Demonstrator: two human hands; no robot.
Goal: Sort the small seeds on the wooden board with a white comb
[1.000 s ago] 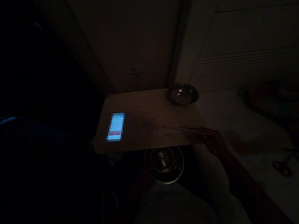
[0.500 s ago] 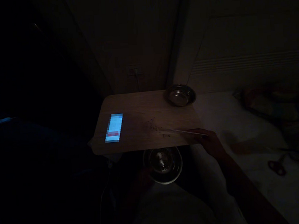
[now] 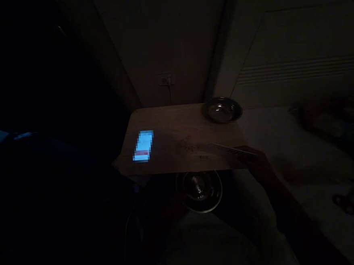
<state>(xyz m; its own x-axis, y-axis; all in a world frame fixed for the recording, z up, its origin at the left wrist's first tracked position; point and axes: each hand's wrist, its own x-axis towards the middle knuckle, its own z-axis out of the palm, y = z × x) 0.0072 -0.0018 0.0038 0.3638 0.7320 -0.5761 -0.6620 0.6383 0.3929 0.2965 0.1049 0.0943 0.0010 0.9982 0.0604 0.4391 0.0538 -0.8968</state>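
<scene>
The scene is very dark. My right hand [image 3: 253,157] is closed around one end of a long, thin, pale strip [image 3: 226,148] with marks along its face; its exact kind is unclear. The strip's far end lies low over the wooden tabletop [image 3: 164,119], beside small dark crumbs [image 3: 190,143]. Below the table's front edge is a metal bowl [image 3: 216,202] with small specks inside. My left hand [image 3: 180,201], barely visible, is at the bowl's left rim and seems to grip it.
A lit phone [image 3: 143,146] rests on the table's left part. Another metal bowl [image 3: 224,110] stands at the back right corner. Scissors [image 3: 345,204] lie on a pale surface [image 3: 306,159] at the right. Behind the table, a plug sits in a wall socket [image 3: 166,80].
The view has shifted, so everything appears farther right. The pale strip has turned in my right hand and now shows more of its flat face. The bowl stays below the table edge.
</scene>
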